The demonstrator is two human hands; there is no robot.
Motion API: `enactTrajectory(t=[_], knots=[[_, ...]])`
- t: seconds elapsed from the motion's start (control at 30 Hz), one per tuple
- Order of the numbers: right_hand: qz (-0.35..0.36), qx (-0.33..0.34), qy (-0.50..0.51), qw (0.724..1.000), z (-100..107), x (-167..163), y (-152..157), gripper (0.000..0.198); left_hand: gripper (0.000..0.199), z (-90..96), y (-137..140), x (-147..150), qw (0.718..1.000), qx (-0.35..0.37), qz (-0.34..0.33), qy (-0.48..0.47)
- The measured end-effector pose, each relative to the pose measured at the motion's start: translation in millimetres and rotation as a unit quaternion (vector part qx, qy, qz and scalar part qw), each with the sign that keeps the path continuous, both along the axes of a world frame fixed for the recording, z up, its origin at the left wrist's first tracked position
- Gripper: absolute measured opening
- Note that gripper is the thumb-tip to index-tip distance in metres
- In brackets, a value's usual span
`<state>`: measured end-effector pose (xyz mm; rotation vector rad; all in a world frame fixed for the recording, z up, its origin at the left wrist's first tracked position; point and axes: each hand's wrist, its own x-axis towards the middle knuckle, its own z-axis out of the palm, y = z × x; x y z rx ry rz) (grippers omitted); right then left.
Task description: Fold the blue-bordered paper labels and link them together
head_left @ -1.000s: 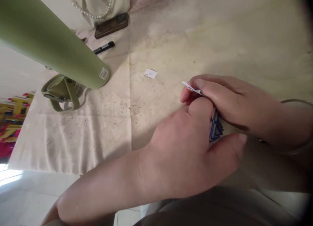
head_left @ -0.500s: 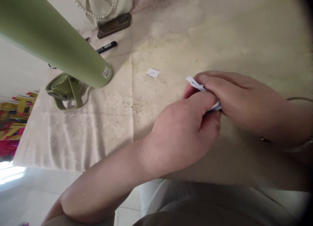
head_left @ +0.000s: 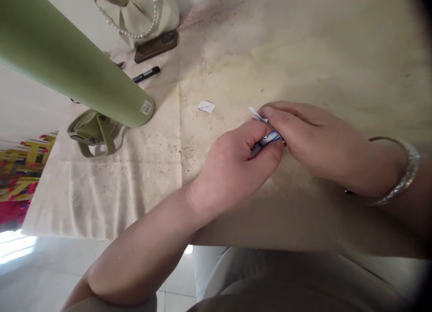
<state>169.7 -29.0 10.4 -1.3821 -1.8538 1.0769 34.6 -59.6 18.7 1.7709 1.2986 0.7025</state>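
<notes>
Both my hands meet above the cloth-covered table, closed around a small blue-and-white packet [head_left: 269, 139]. My left hand [head_left: 232, 168] wraps it from the near side, its fingers curled and its thumb along the packet. From the right, my right hand [head_left: 303, 136] pinches the far end, with the thumb on top. A narrow white paper strip [head_left: 258, 115] sticks up between the fingers of both hands. Whether the strip belongs to the packet I cannot tell, and most of the packet is hidden. A scrap of white paper [head_left: 206, 106] with print lies left of the hands.
A tall green bottle [head_left: 87, 69] stands at the left, its green handled lid [head_left: 92, 132] beside it. Behind are a black marker [head_left: 147, 73], a phone [head_left: 156, 46] and a white bag [head_left: 162, 15] with a pearl strap. The table's cloth [head_left: 111, 199] hangs toward the near edge.
Both hands have shifted slightly left in view, and the right wrist's bracelet has come into sight. More of the packet's blue-and-white side shows between the fingers.
</notes>
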Motion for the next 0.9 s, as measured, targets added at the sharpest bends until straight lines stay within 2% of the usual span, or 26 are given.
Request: enactTrajectory(t=[0.4, 0.7, 0.9], knots=[[-0.031, -0.012, 0.031, 0.999, -2.3, 0.2, -1.0, 0.027, 0.019, 0.3, -0.3, 0.8, 1.000, -0.007, 0.014, 0.023], [-0.029, -0.030, 0.081, 0.996, -7.9, 3.4, -1.1, 0.024, 0.016, 1.8, -2.6, 0.8, 1.000, 0.009, -0.016, 0.019], [-0.033, -0.037, 0.062, 0.997, -8.7, 2.9, -1.3, 0.026, 0.012, 3.6, -4.0, 0.1, 0.998, 0.014, -0.042, 0.042]])
